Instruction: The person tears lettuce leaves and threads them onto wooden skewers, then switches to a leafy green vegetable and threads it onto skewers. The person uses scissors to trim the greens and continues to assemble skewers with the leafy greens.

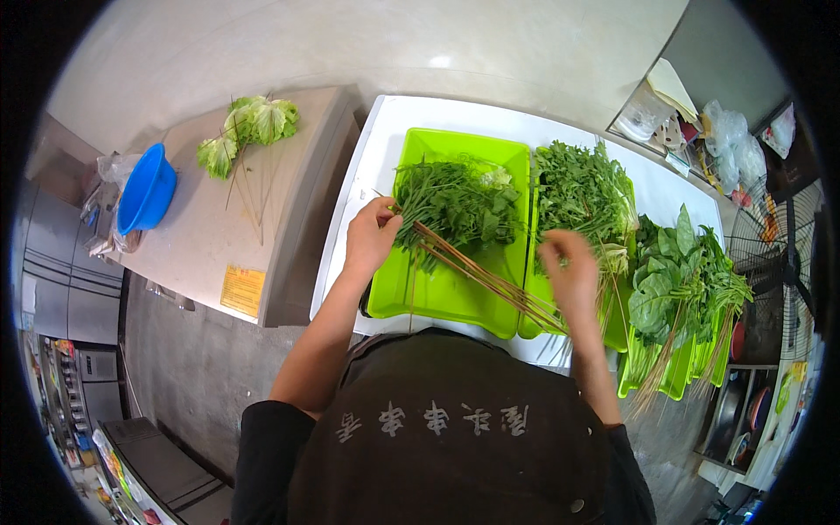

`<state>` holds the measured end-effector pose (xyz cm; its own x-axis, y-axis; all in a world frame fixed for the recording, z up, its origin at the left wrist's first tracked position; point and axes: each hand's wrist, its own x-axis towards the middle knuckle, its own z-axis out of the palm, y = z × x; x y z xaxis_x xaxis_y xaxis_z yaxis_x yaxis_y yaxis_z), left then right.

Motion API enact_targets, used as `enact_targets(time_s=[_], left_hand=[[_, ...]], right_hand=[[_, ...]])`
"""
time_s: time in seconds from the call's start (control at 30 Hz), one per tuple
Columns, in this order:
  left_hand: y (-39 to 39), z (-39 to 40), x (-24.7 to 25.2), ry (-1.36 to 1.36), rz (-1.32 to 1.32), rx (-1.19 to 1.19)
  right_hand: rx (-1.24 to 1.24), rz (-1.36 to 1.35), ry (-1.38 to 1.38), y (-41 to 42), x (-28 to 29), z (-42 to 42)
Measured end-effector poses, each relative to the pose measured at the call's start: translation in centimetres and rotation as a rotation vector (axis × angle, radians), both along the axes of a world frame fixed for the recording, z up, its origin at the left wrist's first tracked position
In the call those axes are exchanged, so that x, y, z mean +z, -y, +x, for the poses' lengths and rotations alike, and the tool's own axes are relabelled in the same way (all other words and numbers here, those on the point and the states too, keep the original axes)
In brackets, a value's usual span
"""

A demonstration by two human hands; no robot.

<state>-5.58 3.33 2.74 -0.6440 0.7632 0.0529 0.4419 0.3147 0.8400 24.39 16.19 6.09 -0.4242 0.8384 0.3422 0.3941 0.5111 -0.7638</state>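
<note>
My left hand (371,237) is at the left edge of a green plastic tray (459,298), fingertips pinched on a thin stick beside a heap of leafy greens (459,197). Several brown bamboo skewers (489,279) slant from the greens over the tray's right rim. My right hand (572,272), blurred and with curled fingers, hovers over a second green tray (535,315). Feathery leafy greens (577,190) are heaped in that tray. Whether my right fingers hold anything is unclear. A pale piece of leaf (497,178) lies at the back of the first heap.
Broad-leaf greens on skewers (666,295) fill more green trays at the right, near a fan (784,262). On the left counter (197,249) are skewered lettuce (262,121) and a blue basin (147,190). A white tabletop (374,157) carries the trays; a wall stands behind.
</note>
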Motion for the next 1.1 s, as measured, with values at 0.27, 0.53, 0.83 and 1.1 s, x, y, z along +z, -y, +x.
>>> enact_targets(time_s=[0.27,0.53,0.83,1.1], left_hand=[[0.2,0.0,-1.4,0.040,0.094,-0.029],[0.0,0.6,-1.3,0.057,0.080,-0.034],[-0.5,1.5,4.7,0.223,0.337,-0.121],[-2.9,2.0,12.8,-0.056,0.465,-0.356]], right_hand=[[0.273,0.131,0.192,3.7,-4.5,-7.4],[0.286,0.176,0.132,3.4,-4.2,-7.4],[0.143,0.122,-0.099,0.4,1.5,-4.8],[0.169,0.173,-0.104,-0.5,8.4,0.1]])
